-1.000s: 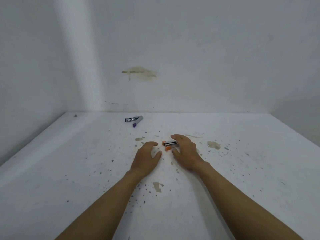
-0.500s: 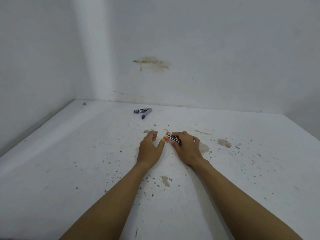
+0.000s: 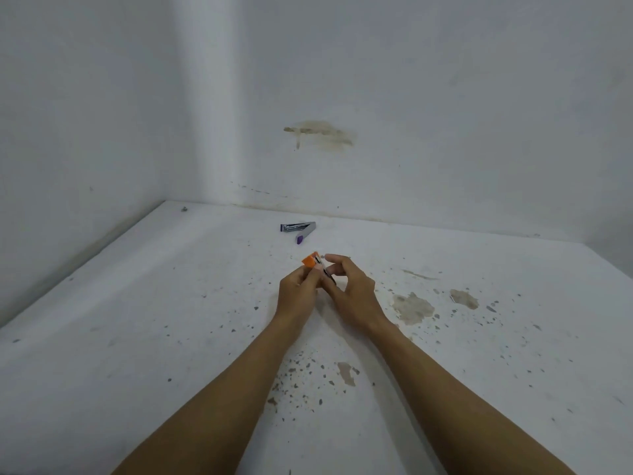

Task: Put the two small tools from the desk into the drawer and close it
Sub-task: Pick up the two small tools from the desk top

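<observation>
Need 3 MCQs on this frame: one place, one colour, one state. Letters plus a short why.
1. Where does the purple-tipped tool lie?
A. on the desk near the back wall
B. in the left hand
C. by the near edge of the desk

2. What colour is the end of the tool held by the hands?
A. green
B. orange
C. purple

3. What state is the orange-tipped tool in?
A. flat on the desk, untouched
B. held up between both hands
C. leaning on the wall

Key: 1 A, it rests on the desk just before the wall, beyond the hands. 2 B, the orange end shows above the fingers. 3 B, the left hand and right hand both grip it.
</observation>
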